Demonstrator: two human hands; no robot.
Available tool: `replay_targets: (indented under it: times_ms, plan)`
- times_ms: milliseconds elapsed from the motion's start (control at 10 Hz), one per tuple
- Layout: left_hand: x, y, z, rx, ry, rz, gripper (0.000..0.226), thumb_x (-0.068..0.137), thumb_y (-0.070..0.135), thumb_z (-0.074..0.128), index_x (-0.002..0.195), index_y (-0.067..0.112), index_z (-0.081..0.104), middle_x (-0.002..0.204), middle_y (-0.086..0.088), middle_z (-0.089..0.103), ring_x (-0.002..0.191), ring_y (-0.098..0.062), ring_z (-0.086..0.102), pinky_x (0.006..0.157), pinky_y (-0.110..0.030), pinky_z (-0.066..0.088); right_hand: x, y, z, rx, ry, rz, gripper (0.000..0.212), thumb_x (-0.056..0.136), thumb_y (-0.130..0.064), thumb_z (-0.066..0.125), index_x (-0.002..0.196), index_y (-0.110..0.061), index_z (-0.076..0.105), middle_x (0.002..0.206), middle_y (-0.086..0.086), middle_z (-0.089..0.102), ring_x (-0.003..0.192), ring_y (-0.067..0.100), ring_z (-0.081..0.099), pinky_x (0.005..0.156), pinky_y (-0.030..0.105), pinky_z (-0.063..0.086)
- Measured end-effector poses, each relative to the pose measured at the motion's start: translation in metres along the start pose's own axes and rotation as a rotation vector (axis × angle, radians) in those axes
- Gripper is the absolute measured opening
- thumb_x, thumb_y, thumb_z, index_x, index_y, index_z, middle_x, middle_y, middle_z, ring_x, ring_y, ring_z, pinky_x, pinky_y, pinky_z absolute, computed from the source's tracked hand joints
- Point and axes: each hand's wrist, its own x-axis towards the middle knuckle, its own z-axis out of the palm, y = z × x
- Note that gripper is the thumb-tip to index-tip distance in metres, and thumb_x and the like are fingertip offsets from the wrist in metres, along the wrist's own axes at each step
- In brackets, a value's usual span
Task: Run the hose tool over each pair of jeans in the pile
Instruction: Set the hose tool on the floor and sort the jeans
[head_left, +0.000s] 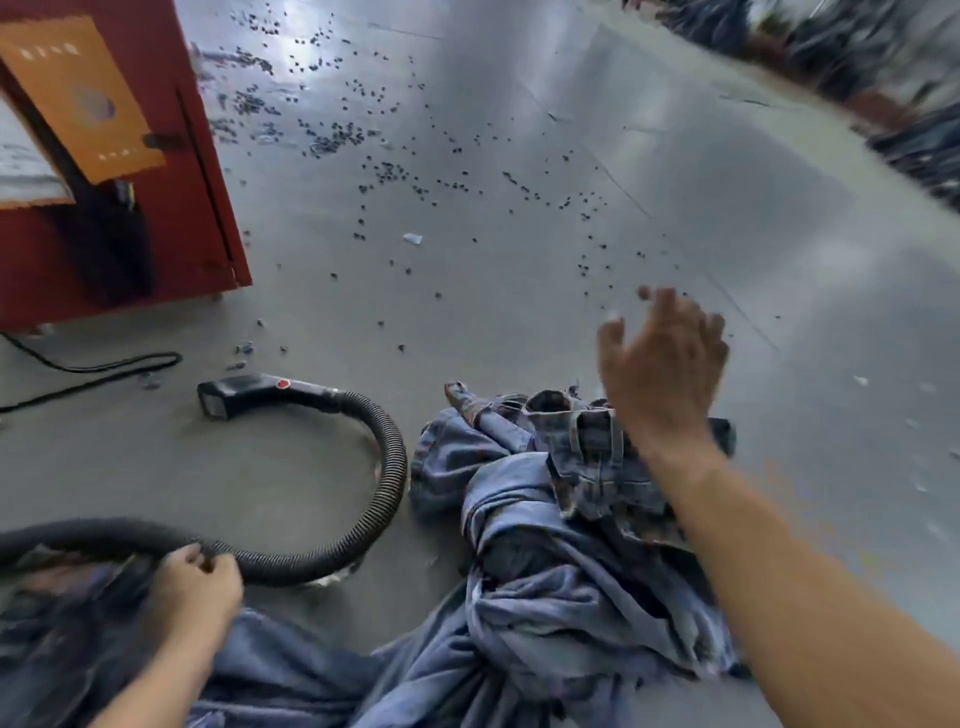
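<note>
Between pairs right now: my left hand (195, 582) fingers are curled round the hose (332, 551), nozzle (244, 393) lying on the floor far left, right hand (662, 364) spread and empty above the jeans (545, 519), so next I'd probably reel that nozzle in.

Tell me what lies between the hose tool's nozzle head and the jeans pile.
In the head view, the hose curls between nozzle head and jeans pile; otherwise bare floor.

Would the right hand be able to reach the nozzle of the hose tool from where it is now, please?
Probably yes. The right hand is raised and open above the jeans, holding nothing, and only bare floor lies between it and the nozzle. It would mean a long reach across to the left.
</note>
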Motion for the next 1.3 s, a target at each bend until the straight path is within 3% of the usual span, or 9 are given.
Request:
replay_targets:
  times_ms: [100, 200, 400, 500, 600, 800, 900, 1100, 1300]
  plan:
    - [-0.062, 0.005, 0.025, 0.070, -0.143, 0.258, 0.023, 0.098, 0.011, 0.060, 0.116, -0.002, 0.068, 0.118, -0.029, 0.068, 0.115, -0.045, 0.061, 0.100, -0.047, 0.046, -0.012, 0.071, -0.001, 0.045, -0.817, 0.636, 0.103, 0.092, -0.074, 0.053, 0.162, -0.009, 0.013, 0.163, 0.022, 0.029, 0.144, 0.041, 0.036, 0.117, 0.051, 0.034]
    - [-0.102, 0.023, 0.032, 0.057, -0.251, 0.453, 0.020, 0.103, 0.012, 0.055, 0.104, -0.001, 0.071, 0.109, -0.025, 0.070, 0.110, -0.040, 0.062, 0.092, -0.042, 0.043, -0.091, 0.071, 0.023, 0.143, -1.098, 0.398, 0.053, 0.106, -0.036, 0.054, 0.149, -0.007, 0.046, 0.150, 0.019, 0.052, 0.131, 0.035, 0.054, 0.102, 0.035, 0.044]
    - [-0.166, 0.096, 0.003, 0.036, -0.128, 0.730, 0.023, 0.104, 0.027, 0.050, 0.095, 0.013, 0.067, 0.103, -0.013, 0.069, 0.104, -0.037, 0.061, 0.085, -0.040, 0.042, -0.211, 0.025, -0.036, 0.193, -0.999, -0.048, 0.046, 0.072, -0.059, 0.064, 0.106, -0.030, 0.055, 0.113, 0.003, 0.064, 0.105, 0.035, 0.065, 0.084, 0.040, 0.049]
    - [-0.211, 0.122, 0.008, 0.264, -0.056, 1.065, 0.060, 0.092, 0.061, 0.045, 0.133, 0.020, 0.060, 0.140, -0.008, 0.058, 0.130, -0.032, 0.049, 0.106, -0.051, 0.042, -0.277, -0.004, -0.044, 0.377, -1.320, -0.093, 0.048, 0.087, -0.052, 0.060, 0.129, -0.030, 0.050, 0.129, 0.018, 0.052, 0.117, 0.042, 0.061, 0.096, 0.040, 0.048]
    - [-0.241, 0.121, 0.030, 0.734, -0.297, 1.196, 0.105, 0.069, 0.095, 0.042, 0.158, 0.056, 0.002, 0.172, -0.001, -0.010, 0.157, -0.036, 0.001, 0.117, -0.066, 0.024, -0.275, 0.014, -0.041, 0.750, -1.988, 0.148, 0.041, 0.110, 0.004, 0.026, 0.142, 0.030, 0.027, 0.152, 0.044, 0.033, 0.143, 0.049, 0.039, 0.090, 0.006, 0.036]
    - [-0.213, -0.025, -0.011, 1.184, -0.349, 0.689, 0.050, 0.087, 0.043, 0.058, 0.135, 0.030, 0.052, 0.140, -0.002, 0.058, 0.125, -0.025, 0.061, 0.099, -0.036, 0.052, -0.203, 0.080, -0.067, 0.881, -1.057, 0.545, 0.021, 0.085, -0.043, 0.063, 0.091, -0.025, 0.070, 0.087, 0.009, 0.074, 0.067, 0.024, 0.071, 0.061, 0.037, 0.056]
    - [-0.189, -0.067, -0.064, 0.995, -0.213, 0.571, 0.050, 0.092, 0.051, 0.056, 0.136, 0.027, 0.058, 0.136, 0.004, 0.063, 0.128, -0.023, 0.059, 0.100, -0.032, 0.050, -0.164, 0.108, -0.039, 0.511, -0.976, 0.687, 0.072, 0.095, -0.057, 0.059, 0.151, -0.016, 0.039, 0.140, 0.016, 0.056, 0.124, 0.033, 0.058, 0.104, 0.047, 0.047]
    - [-0.198, -0.044, -0.105, 1.161, -0.255, 0.275, 0.075, 0.085, 0.063, 0.037, 0.157, 0.044, 0.029, 0.164, -0.001, 0.035, 0.147, -0.025, 0.036, 0.117, -0.041, 0.033, -0.282, 0.043, -0.014, 0.440, -1.307, 0.896, 0.131, 0.088, -0.064, 0.069, 0.150, -0.021, -0.039, 0.167, 0.029, -0.013, 0.156, 0.043, 0.013, 0.117, 0.045, 0.035]
    - [-0.222, 0.066, -0.042, 1.317, -0.090, 0.644, 0.057, 0.094, 0.056, 0.040, 0.144, 0.031, 0.050, 0.144, -0.005, 0.044, 0.135, -0.027, 0.035, 0.108, -0.051, 0.030, -0.294, 0.026, -0.020, 0.213, -0.945, 0.388, 0.037, 0.093, -0.048, 0.048, 0.122, -0.033, 0.063, 0.128, 0.006, 0.052, 0.123, 0.032, 0.051, 0.099, 0.042, 0.042]
